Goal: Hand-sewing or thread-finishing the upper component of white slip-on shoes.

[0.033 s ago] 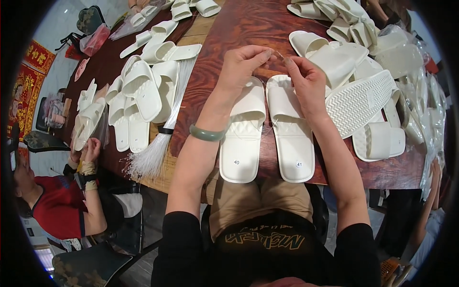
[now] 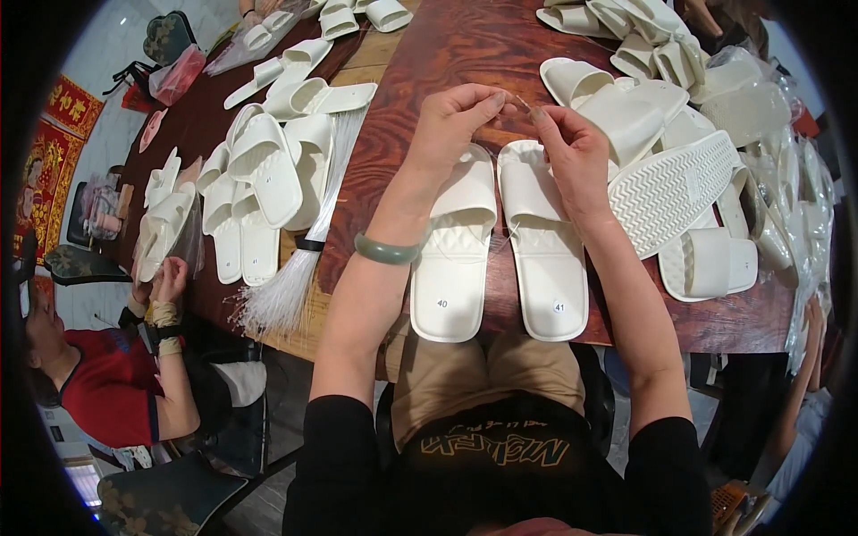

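Observation:
Two white slippers lie side by side before me, toes pointing away: a left slipper (image 2: 450,277) and a right slipper (image 2: 547,272), each with a small round sticker at the heel. Above their toe ends, my left hand (image 2: 454,123) pinches a thin clear plastic thread between thumb and forefinger. My right hand (image 2: 576,152) pinches the same thread close by, its fingertips a short gap from the left ones. Fine, faint lines of thread curve over the slippers' inner sides; their full path is hard to make out. A green bangle (image 2: 388,249) circles my left wrist.
Left of me lies a bundle of white plastic threads (image 2: 290,284) tied with a black band, beside a group of slippers (image 2: 259,174). A heap of slippers (image 2: 675,192) and clear plastic bags (image 2: 804,223) fills the right. A co-worker in red (image 2: 112,380) handles a slipper at left.

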Demonstrator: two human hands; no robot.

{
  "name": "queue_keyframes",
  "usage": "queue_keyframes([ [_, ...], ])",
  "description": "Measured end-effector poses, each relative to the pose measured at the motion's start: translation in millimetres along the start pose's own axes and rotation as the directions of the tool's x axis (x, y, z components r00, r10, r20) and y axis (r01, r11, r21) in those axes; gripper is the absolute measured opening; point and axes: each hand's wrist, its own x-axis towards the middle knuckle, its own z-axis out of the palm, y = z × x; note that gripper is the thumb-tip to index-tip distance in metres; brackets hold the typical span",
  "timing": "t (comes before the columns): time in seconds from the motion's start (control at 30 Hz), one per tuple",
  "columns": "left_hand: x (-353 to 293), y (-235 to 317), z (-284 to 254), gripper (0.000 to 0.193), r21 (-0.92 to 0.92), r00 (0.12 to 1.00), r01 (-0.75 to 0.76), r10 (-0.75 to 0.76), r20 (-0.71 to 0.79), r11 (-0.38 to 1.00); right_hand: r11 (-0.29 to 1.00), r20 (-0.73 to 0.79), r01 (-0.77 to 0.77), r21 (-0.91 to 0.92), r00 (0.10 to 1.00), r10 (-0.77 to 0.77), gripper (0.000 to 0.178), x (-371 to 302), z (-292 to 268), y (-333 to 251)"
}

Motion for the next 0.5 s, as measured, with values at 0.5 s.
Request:
queue_keyframes([
  [0.5,5.3,-8.6,0.9,0.018,0.088,0.993,0.022,-0.032,0.118,0.996,0.999,0.043,-0.024,-0.037,0.999,0.026,0.02,1.8,-2.1,4.3],
])
